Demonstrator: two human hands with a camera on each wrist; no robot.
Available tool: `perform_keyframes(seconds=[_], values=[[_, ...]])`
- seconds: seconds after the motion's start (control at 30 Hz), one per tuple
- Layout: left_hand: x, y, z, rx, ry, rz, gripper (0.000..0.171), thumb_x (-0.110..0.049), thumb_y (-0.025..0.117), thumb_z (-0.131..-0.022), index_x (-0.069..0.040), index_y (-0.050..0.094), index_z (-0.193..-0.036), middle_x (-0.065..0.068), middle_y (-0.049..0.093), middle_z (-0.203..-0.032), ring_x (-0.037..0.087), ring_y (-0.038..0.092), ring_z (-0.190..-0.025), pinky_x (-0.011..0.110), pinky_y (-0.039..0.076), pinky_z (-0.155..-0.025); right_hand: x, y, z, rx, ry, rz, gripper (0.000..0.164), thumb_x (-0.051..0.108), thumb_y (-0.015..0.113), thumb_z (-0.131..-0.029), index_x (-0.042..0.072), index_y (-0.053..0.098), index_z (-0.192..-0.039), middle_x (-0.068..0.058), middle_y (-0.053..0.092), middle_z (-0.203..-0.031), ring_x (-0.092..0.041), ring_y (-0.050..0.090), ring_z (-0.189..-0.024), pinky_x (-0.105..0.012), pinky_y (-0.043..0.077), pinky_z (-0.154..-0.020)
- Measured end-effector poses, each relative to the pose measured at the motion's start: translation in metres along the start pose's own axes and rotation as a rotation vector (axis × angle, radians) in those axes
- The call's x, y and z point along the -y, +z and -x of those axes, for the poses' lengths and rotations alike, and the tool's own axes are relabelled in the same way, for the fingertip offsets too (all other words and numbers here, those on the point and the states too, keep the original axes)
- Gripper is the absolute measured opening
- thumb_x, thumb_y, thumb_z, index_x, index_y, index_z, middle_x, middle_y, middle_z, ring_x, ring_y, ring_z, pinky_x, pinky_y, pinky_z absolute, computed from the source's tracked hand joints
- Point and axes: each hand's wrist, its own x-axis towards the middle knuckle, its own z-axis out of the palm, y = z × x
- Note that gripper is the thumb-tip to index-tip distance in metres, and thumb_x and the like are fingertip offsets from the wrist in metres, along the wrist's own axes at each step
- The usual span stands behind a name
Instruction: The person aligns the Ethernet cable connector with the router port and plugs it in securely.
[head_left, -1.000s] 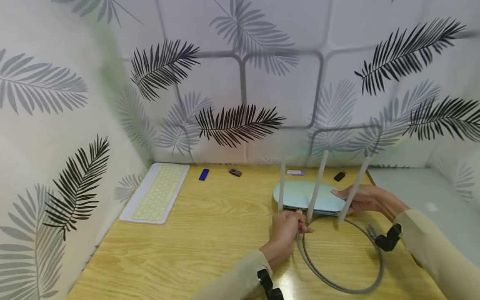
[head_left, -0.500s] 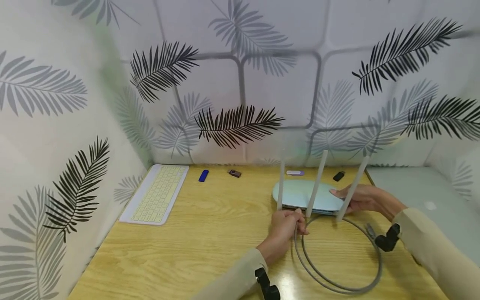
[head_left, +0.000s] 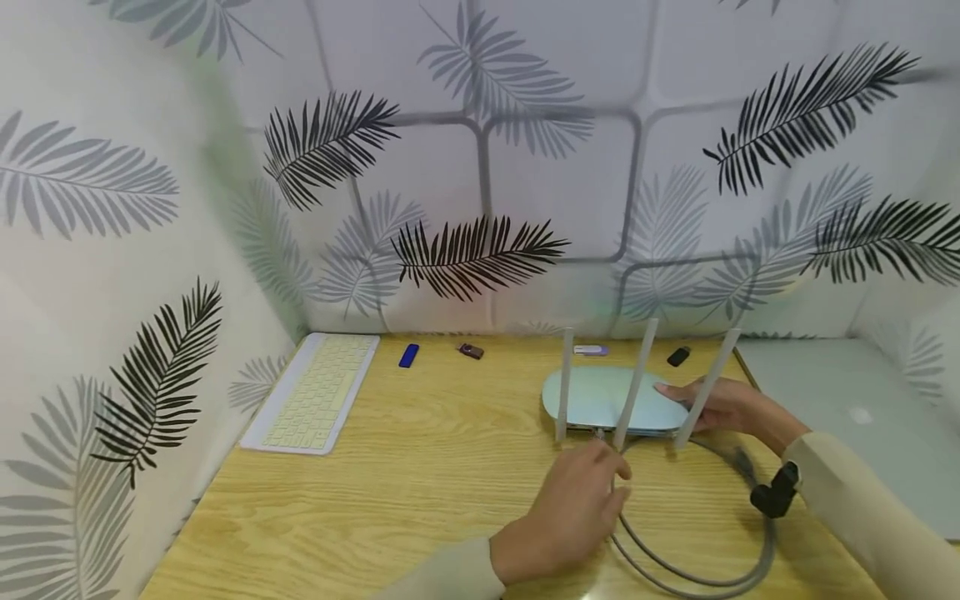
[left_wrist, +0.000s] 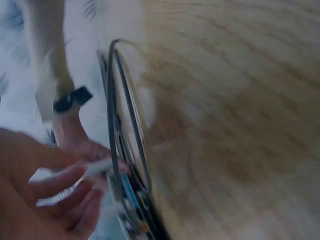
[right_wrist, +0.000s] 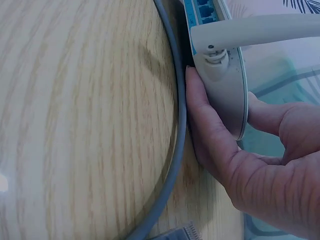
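Observation:
A pale mint router [head_left: 611, 396] with three upright white antennas sits on the wooden table, right of the middle. My right hand [head_left: 731, 408] grips its right end, thumb on top and fingers underneath, as the right wrist view shows closely [right_wrist: 250, 145]. A grey network cable [head_left: 697, 575] lies looped in front; one end goes into the router's port side, and the other plug [head_left: 742, 462] lies loose at the right. My left hand [head_left: 570, 500] is just in front of the ports, fingers loosely bent and holding nothing; the left wrist view is blurred [left_wrist: 35, 185].
A white keyboard [head_left: 311, 396] lies at the left. Along the back are a blue USB stick [head_left: 408, 356], a brown one [head_left: 471, 352], a white-and-purple one [head_left: 591, 350] and a black one [head_left: 678, 357]. A grey surface [head_left: 847, 417] adjoins the table at the right.
My left hand has let go of the cable at the router's port and drawn back toward me. My right hand keeps its grip on the router.

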Motion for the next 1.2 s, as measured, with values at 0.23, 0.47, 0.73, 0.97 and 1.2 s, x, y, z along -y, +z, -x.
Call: perform_keyframes(seconds=[0.23, 0.47, 0.73, 0.97, 1.2], values=[[-0.020, 0.018, -0.005, 0.411, 0.336, -0.253, 0.029, -0.046, 0.057, -0.097, -0.025, 0.065, -0.115, -0.012, 0.060, -0.106, -0.002, 0.054, -0.089, 0.005, 0.046, -0.074, -0.001, 0.002, -0.003, -0.024, 0.005, 0.043, 0.057, 0.035, 0.048, -0.104, 0.023, 0.038, -0.049, 0.009, 0.040, -0.048, -0.008, 0.051, -0.047, -0.028, 0.060, -0.064], [-0.016, 0.025, 0.004, 0.579, 0.496, -0.023, 0.014, -0.032, 0.054, -0.101, -0.026, 0.067, -0.103, -0.017, 0.059, -0.092, -0.008, 0.047, -0.077, 0.001, 0.031, -0.060, 0.003, 0.006, -0.003, -0.039, 0.002, 0.105, 0.054, 0.033, 0.048, -0.104, 0.022, 0.035, -0.053, 0.009, 0.038, -0.050, -0.007, 0.046, -0.047, -0.025, 0.054, -0.057], [-0.012, 0.018, 0.011, 0.575, 0.595, -0.045, 0.018, -0.033, 0.052, -0.101, -0.030, 0.067, -0.110, -0.018, 0.062, -0.100, -0.008, 0.051, -0.083, 0.004, 0.028, -0.060, 0.013, 0.007, 0.001, -0.136, -0.022, 0.248, 0.047, 0.035, 0.053, -0.101, 0.017, 0.044, -0.059, 0.007, 0.036, -0.051, -0.008, 0.032, -0.048, -0.025, 0.036, -0.051], [-0.008, 0.015, 0.014, 0.558, 0.600, -0.019, 0.020, -0.031, 0.051, -0.102, -0.028, 0.067, -0.114, -0.016, 0.063, -0.105, -0.007, 0.053, -0.088, 0.001, 0.029, -0.063, 0.016, 0.011, -0.002, -0.220, -0.006, 0.456, 0.046, 0.044, 0.059, -0.097, 0.016, 0.052, -0.060, 0.008, 0.042, -0.051, -0.008, 0.040, -0.049, -0.023, 0.041, -0.051], [-0.002, 0.016, 0.017, 0.538, 0.561, -0.060, 0.016, -0.032, 0.053, -0.102, -0.028, 0.066, -0.110, -0.018, 0.061, -0.101, -0.007, 0.050, -0.087, 0.002, 0.030, -0.067, 0.015, 0.017, -0.007, -0.236, 0.022, 0.510, 0.050, 0.040, 0.056, -0.099, 0.016, 0.049, -0.056, 0.007, 0.040, -0.050, -0.008, 0.039, -0.050, -0.019, 0.036, -0.049]])
